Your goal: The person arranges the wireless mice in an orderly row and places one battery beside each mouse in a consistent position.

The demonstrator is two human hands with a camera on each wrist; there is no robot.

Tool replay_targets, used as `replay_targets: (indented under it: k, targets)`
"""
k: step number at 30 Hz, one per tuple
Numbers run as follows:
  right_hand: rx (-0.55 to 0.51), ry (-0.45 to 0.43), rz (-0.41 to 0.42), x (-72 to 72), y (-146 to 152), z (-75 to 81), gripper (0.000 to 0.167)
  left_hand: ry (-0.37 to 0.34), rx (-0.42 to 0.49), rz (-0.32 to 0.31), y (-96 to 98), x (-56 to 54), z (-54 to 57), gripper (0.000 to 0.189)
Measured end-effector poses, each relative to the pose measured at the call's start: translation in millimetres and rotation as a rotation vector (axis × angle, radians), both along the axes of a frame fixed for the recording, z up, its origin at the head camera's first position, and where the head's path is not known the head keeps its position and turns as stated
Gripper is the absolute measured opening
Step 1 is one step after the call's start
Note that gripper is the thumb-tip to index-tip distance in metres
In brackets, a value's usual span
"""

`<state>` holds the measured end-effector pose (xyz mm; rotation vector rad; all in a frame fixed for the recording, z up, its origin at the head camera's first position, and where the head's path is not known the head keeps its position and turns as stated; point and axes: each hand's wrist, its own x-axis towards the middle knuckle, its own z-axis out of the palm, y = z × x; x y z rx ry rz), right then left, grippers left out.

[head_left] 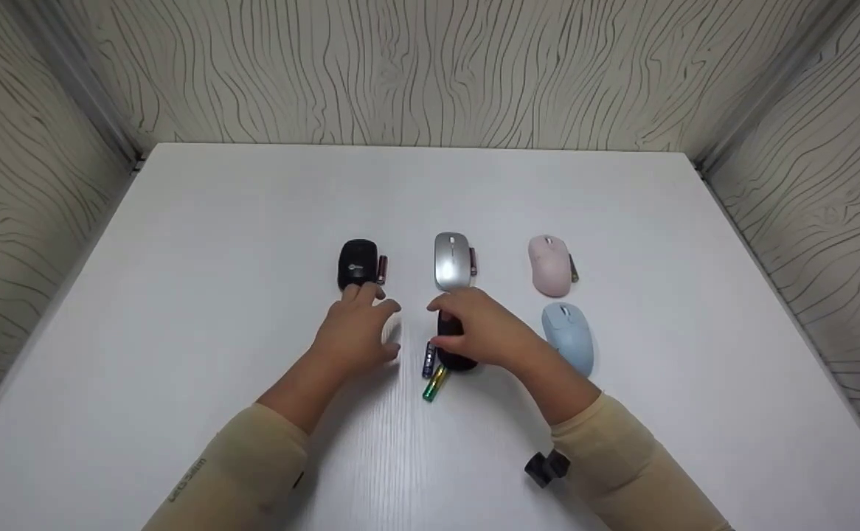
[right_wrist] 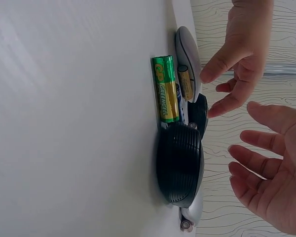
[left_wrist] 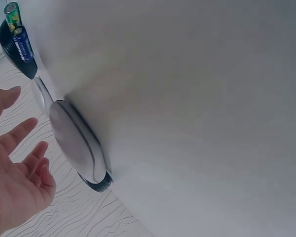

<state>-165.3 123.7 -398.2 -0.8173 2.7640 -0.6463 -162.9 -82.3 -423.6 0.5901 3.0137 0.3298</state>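
My left hand [head_left: 352,328] hovers with loosely spread fingers, just in front of a black mouse [head_left: 358,258]. A pale mouse [left_wrist: 76,138] stands beneath this hand, which hides it in the head view; a gold-and-black battery [right_wrist: 185,81] lies alongside. My right hand [head_left: 485,328] is held over another black mouse [head_left: 457,359], partly covering it. In the right wrist view its fingers are relaxed, apart from that mouse, and hold nothing. A blue battery [head_left: 428,359] and a green-and-gold battery [head_left: 435,383] lie by the mouse's near left side.
Behind my hands, a silver mouse [head_left: 452,259] has a dark red battery [head_left: 473,261] beside it. Another small battery [head_left: 382,269] lies by the far left mouse. To the right are a pink mouse [head_left: 550,265], with a battery [head_left: 574,268], and a light blue mouse [head_left: 570,335].
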Motion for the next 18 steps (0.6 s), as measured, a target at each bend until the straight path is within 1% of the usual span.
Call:
replay_targets:
  k: [2, 4, 9, 13, 16, 18]
  targets:
    - [0.003, 0.013, 0.002, 0.7, 0.6, -0.4, 0.043, 0.003, 0.015, -0.005, -0.7, -0.1, -0.5, 0.053]
    - [0.018, 0.012, -0.013, 1.9, 0.9, -0.7, 0.044, 0.001, 0.03, -0.001, -1.4, 0.2, 0.3, 0.052]
    - [0.081, 0.028, -0.055, 6.3, -0.5, -4.0, 0.044, -0.035, 0.1, 0.036, -2.0, 1.4, 4.8, 0.051]
    - [0.168, 0.105, -0.04, 9.7, -4.1, -9.8, 0.043, -0.077, 0.152, 0.076, -2.1, 2.6, 8.1, 0.05]
    - [0.26, 0.177, -0.025, 12.3, -7.2, -15.3, 0.044, -0.091, 0.171, 0.088, -2.6, 3.2, 8.4, 0.05]
    - [0.317, 0.21, -0.016, 14.2, -9.2, -18.8, 0.046, -0.096, 0.18, 0.089, -2.8, 3.6, 7.9, 0.049]
